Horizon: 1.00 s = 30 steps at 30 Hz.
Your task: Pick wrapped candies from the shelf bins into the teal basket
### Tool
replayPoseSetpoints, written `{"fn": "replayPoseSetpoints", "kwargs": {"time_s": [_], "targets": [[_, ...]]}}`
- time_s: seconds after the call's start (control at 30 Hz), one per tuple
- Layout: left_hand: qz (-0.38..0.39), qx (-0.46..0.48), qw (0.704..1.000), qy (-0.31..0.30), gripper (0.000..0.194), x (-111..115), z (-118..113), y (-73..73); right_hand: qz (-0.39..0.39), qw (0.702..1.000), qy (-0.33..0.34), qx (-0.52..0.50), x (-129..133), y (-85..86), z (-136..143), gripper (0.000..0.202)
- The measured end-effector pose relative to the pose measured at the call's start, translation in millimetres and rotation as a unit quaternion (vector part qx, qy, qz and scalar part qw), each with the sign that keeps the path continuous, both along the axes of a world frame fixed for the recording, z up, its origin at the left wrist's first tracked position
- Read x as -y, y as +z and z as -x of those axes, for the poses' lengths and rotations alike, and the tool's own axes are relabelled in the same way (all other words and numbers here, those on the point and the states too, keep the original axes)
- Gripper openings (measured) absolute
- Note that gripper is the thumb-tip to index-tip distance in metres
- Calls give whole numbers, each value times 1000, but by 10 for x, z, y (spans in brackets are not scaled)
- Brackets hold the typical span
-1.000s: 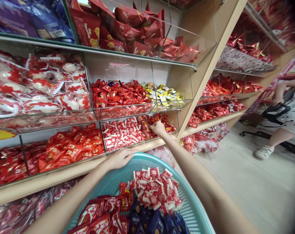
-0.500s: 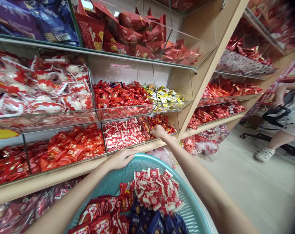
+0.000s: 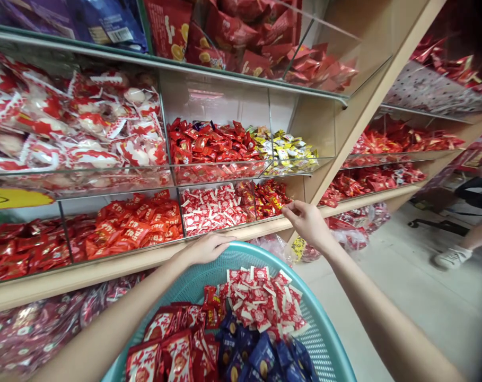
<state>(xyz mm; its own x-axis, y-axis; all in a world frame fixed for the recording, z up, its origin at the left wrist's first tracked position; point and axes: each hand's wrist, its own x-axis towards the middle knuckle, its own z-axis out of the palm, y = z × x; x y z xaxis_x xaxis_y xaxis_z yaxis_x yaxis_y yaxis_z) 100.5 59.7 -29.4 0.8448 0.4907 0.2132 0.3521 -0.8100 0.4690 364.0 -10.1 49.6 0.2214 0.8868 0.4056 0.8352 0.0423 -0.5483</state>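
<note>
A teal plastic basket [image 3: 322, 318] stands against the shelf edge. My left hand [image 3: 209, 248] is closed over its far rim, with part of the fingers hidden. Inside lie red-and-white candy packets [image 3: 260, 300], larger red packets [image 3: 177, 353] and dark blue packets [image 3: 264, 355]. My right hand [image 3: 306, 223] is at the front right corner of a bin of small red-and-yellow wrapped candies [image 3: 270, 199]. Its thumb and fingers are pinched together; what they hold, if anything, I cannot make out. Left of that bin is one of red-and-white packets [image 3: 212, 209].
Shelves with clear dividers hold orange-red packets [image 3: 135, 225], white-and-red bags [image 3: 85, 122] and yellow packets [image 3: 290, 146]. A wooden upright [image 3: 368, 111] separates another rack at right. Bagged goods [image 3: 37, 329] lie beneath. A person's shoe [image 3: 453, 257] is on the floor near a chair base.
My right hand has shifted right, from over the red-and-yellow candies to the bin's front corner. The left hand remains at the basket rim. The whole view has moved slightly.
</note>
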Motion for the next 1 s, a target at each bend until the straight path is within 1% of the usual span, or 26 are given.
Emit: {"fn": "replayPoseSetpoints", "kwargs": {"time_s": [0.03,0.07,0.13,0.17,0.23,0.3,0.37,0.43,0.53,0.63,0.73,0.8,0.87,0.93,1.0], "targets": [[1,1,1000,-2,36,0,0,-1,-15,1000,6,5,137,-4,103,23],[1,3,1000,-3,36,1,-1,-3,-15,999,39,10,264,-22,223,22],[4,7,1000,-3,35,2,-4,-8,20,993,118,24,453,-100,486,22],[6,10,1000,-3,35,3,-7,-11,45,985,158,43,506,-158,616,21],[8,14,1000,0,35,6,-12,-12,112,962,227,101,527,-295,841,20],[4,12,1000,6,35,9,-15,-7,185,931,263,173,462,-435,1010,20],[-3,6,1000,10,35,13,-14,1,241,902,276,230,361,-553,1132,20],[-5,2,1000,10,35,13,-9,5,269,883,287,256,266,-647,1229,20],[1,3,1000,8,36,6,0,-6,285,870,316,248,169,-752,1349,20],[6,11,1000,3,36,-6,7,-28,295,862,337,237,127,-819,1417,19],[10,19,1000,0,36,-12,10,-38,284,868,308,266,141,-842,1413,20],[9,16,1000,1,36,-10,8,-35,271,866,291,305,179,-849,1389,34],[6,9,1000,8,36,-4,5,-27,258,857,293,336,231,-871,1372,43],[6,9,1000,13,36,1,3,-19,234,855,300,353,283,-916,1378,39],[8,14,1000,11,36,5,4,-14,206,856,297,368,321,-979,1406,28]]}}
